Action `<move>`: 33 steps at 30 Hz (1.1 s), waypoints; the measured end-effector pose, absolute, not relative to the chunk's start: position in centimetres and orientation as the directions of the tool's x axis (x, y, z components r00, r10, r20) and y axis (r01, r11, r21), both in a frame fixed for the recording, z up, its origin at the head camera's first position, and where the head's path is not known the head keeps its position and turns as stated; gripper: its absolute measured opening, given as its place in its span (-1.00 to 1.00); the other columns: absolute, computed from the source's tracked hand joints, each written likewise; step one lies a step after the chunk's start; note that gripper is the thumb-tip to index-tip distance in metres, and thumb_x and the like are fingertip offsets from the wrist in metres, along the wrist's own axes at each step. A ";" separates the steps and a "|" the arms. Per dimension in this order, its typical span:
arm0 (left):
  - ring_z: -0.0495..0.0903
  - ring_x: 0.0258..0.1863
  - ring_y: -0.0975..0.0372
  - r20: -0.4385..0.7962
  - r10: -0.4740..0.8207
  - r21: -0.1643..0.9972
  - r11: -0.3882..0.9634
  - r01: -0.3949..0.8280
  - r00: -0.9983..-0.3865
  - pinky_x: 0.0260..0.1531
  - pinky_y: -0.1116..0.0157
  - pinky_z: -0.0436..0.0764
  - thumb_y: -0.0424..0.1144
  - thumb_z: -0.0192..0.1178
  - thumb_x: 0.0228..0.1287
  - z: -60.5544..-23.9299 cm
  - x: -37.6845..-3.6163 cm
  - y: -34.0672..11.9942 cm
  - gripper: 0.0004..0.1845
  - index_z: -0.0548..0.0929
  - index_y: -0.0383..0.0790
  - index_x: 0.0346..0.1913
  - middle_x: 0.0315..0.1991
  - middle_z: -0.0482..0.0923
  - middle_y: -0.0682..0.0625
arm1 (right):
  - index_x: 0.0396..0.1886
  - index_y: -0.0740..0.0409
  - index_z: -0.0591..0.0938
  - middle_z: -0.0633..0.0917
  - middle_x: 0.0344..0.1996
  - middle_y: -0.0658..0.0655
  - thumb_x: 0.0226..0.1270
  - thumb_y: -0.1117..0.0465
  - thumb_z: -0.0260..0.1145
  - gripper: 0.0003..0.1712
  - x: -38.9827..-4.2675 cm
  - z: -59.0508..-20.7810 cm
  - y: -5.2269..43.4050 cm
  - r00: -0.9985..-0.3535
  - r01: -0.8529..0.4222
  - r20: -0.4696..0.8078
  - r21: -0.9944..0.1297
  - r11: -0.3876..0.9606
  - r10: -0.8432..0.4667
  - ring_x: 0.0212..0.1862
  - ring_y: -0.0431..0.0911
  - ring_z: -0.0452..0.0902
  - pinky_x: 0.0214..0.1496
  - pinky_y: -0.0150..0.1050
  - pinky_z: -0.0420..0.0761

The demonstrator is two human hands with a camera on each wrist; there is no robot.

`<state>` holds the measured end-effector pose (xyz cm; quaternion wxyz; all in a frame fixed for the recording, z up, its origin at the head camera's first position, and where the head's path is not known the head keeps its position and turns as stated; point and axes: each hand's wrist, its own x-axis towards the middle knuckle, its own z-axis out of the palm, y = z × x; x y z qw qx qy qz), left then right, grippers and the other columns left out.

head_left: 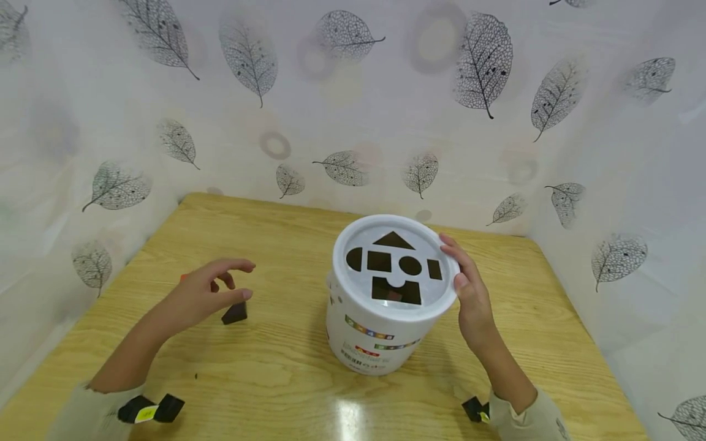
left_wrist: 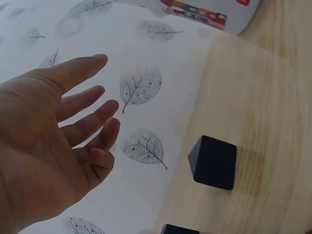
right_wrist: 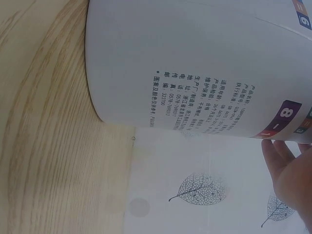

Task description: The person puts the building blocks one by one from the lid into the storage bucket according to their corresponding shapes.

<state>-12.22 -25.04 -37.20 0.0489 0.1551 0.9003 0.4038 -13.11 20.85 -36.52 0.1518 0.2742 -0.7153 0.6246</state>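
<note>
A white bucket (head_left: 364, 343) with printed labels stands on the table, topped by a white lid (head_left: 358, 294) with several shaped holes. My right hand (head_left: 474, 300) holds the bucket at the right of its rim, thumb and fingers against the edge; the right wrist view has its fingers (right_wrist: 280, 156) beside the printed wall. Left of the bucket, my left hand (head_left: 206, 294) hovers over the table with loosely bent fingers and nothing in them. Just below its thumb lies a black wedge-shaped block (head_left: 235, 313), whose slanted end shows in the left wrist view (left_wrist: 214, 163).
A small red thing (head_left: 184, 277) peeks out behind the left hand. Another dark block (left_wrist: 180, 229) is cut off at the bottom of the left wrist view. The wooden table (head_left: 265, 380) meets leaf-patterned sheeting (head_left: 353, 110) at the back and sides.
</note>
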 end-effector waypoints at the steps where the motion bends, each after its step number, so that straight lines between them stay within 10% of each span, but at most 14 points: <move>1: 0.47 -0.10 0.26 0.031 0.320 0.743 0.627 0.236 -0.947 -0.19 0.29 0.50 0.05 0.23 0.43 -37.5 -12.1 -25.3 -0.47 0.46 0.03 0.38 0.27 0.50 0.02 | 0.43 0.37 0.33 0.24 0.54 0.17 0.65 0.08 -0.12 -0.43 -13.1 -36.5 20.8 -0.804 -0.582 0.559 -0.810 0.070 -0.203 0.62 -0.01 -0.06 0.55 -0.37 0.07; 33: 0.49 -0.19 0.21 -0.108 0.292 0.786 0.611 0.098 -0.950 -0.31 0.33 0.53 -0.01 0.29 0.39 -42.2 -10.8 -27.5 -0.38 0.46 -0.26 0.38 0.21 0.51 -0.17 | 0.44 0.31 0.34 0.25 0.54 0.14 0.64 0.11 -0.13 -0.45 -13.1 -36.5 20.9 -0.786 -0.605 0.579 -0.793 0.071 -0.218 0.62 -0.03 -0.06 0.53 -0.36 0.09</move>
